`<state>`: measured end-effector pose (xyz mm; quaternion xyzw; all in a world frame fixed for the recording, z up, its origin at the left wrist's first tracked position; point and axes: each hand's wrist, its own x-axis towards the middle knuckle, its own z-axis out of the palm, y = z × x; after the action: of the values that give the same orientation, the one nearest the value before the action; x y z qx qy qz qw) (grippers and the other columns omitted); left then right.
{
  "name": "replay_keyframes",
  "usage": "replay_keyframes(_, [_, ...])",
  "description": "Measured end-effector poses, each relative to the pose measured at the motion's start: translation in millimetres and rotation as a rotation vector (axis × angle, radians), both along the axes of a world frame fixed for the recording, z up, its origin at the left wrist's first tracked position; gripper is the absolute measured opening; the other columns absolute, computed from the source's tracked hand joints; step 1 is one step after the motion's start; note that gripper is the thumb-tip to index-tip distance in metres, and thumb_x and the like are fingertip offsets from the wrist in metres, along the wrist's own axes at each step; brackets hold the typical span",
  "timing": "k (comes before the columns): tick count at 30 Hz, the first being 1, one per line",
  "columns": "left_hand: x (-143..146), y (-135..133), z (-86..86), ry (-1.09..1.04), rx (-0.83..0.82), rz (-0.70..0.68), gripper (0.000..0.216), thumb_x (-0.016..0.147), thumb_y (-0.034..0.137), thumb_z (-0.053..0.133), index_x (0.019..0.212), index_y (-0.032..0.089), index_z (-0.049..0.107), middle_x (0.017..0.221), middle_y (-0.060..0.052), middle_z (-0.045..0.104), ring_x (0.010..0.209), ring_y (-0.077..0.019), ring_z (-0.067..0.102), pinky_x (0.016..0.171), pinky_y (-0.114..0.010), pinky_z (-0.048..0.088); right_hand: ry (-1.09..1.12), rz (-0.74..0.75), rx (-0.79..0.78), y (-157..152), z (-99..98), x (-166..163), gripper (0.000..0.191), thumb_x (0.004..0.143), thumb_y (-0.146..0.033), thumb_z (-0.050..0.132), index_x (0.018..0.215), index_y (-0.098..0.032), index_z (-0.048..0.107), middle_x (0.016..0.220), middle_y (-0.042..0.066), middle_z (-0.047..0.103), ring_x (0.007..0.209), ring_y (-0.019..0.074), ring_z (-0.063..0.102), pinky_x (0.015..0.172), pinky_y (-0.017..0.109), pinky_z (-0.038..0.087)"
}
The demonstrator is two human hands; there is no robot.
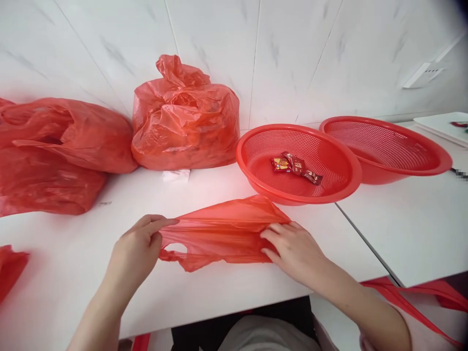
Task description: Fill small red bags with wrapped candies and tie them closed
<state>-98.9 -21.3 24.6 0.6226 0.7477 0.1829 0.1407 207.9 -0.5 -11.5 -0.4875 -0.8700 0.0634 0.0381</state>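
A red plastic bag (223,234) is stretched flat and empty-looking just above the white table (204,302). My left hand (139,243) pinches its left end, by the handle hole, thumb and fingers closed on the film. At the bag's right end, my right hand (288,246) has its fingers curled over the plastic, gripping it. Just behind the bag stands a red mesh basket (252,170), with several small snack packets (296,165) in red and brown wrappers lying at its bottom.
Two bulging red bags, one tied-looking (186,126) and one slumped (66,146), rest against the tiled wall. A second red basket (387,170) stands at right, behind the first. A red plastic piece (10,268) lies at the left edge. A seam crosses the table at right.
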Motion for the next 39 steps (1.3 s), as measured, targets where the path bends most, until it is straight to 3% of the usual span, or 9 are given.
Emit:
replay_keyframes(4, [6, 2, -0.2, -0.029, 0.003, 0.008, 0.041, 0.087, 0.029, 0.038, 0.115, 0.031, 0.068, 0.118, -0.003, 0.061, 0.064, -0.0162, 0.059, 0.061, -0.029, 0.045, 0.169, -0.094, -0.036, -6, -3.1, 15, 0.032, 0.090, -0.024, 0.053, 0.122, -0.023, 0.059, 0.114, 0.009, 0.062, 0.080, 0.0221, 0.066, 0.071, 0.041, 0.055])
replay_keyframes(7, [25, -2, -5.2, -0.198, 0.196, 0.058, 0.039, 0.087, 0.041, 0.052, 0.124, 0.034, 0.061, 0.138, -0.005, 0.046, 0.104, -0.0252, 0.060, 0.074, -0.031, 0.051, 0.346, -0.157, -0.013, -2, -7.1, 13, 0.045, 0.092, -0.024, 0.048, 0.137, -0.024, 0.045, 0.116, 0.010, 0.059, 0.084, 0.0225, 0.066, 0.073, 0.042, 0.057])
replay_keyframes(10, [46, -12, -19.0, -0.580, 0.344, 0.192, 0.072, 0.080, 0.043, 0.066, 0.143, 0.042, 0.032, 0.155, -0.004, 0.024, 0.134, -0.0278, 0.041, 0.096, -0.034, 0.049, 0.430, -0.218, -0.002, 3, -13.6, 8, 0.056, 0.091, -0.021, 0.048, 0.145, -0.029, 0.036, 0.106, 0.008, 0.058, 0.073, 0.0200, 0.065, 0.070, 0.041, 0.058])
replay_keyframes(13, [70, -21, -33.7, -1.096, 0.059, 0.272, 0.090, 0.081, 0.049, 0.066, 0.150, 0.041, 0.008, 0.154, -0.010, 0.033, 0.126, -0.0265, 0.053, 0.102, -0.042, 0.046, 0.442, -0.257, -0.072, -1, -23.6, -1, 0.068, 0.086, -0.018, 0.054, 0.148, -0.032, 0.032, 0.101, 0.006, 0.054, 0.060, 0.0151, 0.059, 0.065, 0.039, 0.058])
replay_keyframes(19, [105, -16, -37.8, -1.387, -0.201, -0.022, 0.059, 0.079, 0.041, 0.072, 0.131, 0.020, 0.054, 0.129, -0.013, 0.063, 0.122, -0.0306, 0.057, 0.102, -0.042, 0.046, 0.501, -0.186, -0.200, -22, -34.7, -29, 0.073, 0.080, -0.016, 0.063, 0.146, -0.029, 0.035, 0.102, 0.006, 0.054, 0.071, 0.0164, 0.061, 0.069, 0.037, 0.057])
replay_keyframes(24, [79, -7, -42.7, -1.699, -0.255, 0.295, 0.017, 0.085, 0.023, 0.062, 0.098, 0.018, 0.071, 0.102, -0.005, 0.075, 0.093, -0.0194, 0.070, 0.081, -0.028, 0.058, 0.503, -0.285, -0.139, -19, -31.4, -17, 0.024, 0.080, -0.022, 0.066, 0.102, -0.021, 0.057, 0.101, 0.006, 0.058, 0.069, 0.0165, 0.061, 0.070, 0.036, 0.055])
replay_keyframes(28, [42, -9, -49.4, -1.961, -0.118, 0.520, 0.020, 0.082, 0.012, 0.052, 0.075, 0.021, 0.068, 0.077, 0.002, 0.075, 0.070, -0.0104, 0.070, 0.065, -0.019, 0.058, 0.428, -0.382, -0.126, -9, -30.1, 13, 0.013, 0.084, -0.021, 0.057, 0.096, -0.021, 0.056, 0.101, 0.005, 0.060, 0.071, 0.0167, 0.063, 0.069, 0.035, 0.054])
replay_keyframes(33, [34, -14, -55.1, -1.858, 0.036, 0.634, 0.014, 0.077, 0.009, 0.055, 0.075, 0.017, 0.067, 0.072, 0.000, 0.072, 0.061, -0.0107, 0.065, 0.055, -0.019, 0.056, 0.344, -0.368, -0.090, -10, -11.2, 23, 0.021, 0.084, -0.019, 0.054, 0.105, -0.024, 0.058, 0.100, 0.003, 0.063, 0.064, 0.0145, 0.062, 0.061, 0.031, 0.052])
replay_keyframes(39, [48, -24, -56.9, -1.467, 0.096, 0.432, 0.042, 0.079, 0.021, 0.064, 0.121, 0.023, 0.058, 0.118, -0.007, 0.063, 0.095, -0.0183, 0.063, 0.070, -0.026, 0.056, 0.482, -0.094, 0.075, -15, 12.9, -7, 0.025, 0.090, -0.012, 0.046, 0.108, -0.023, 0.060, 0.107, 0.004, 0.065, 0.086, 0.0159, 0.065, 0.071, 0.028, 0.053])
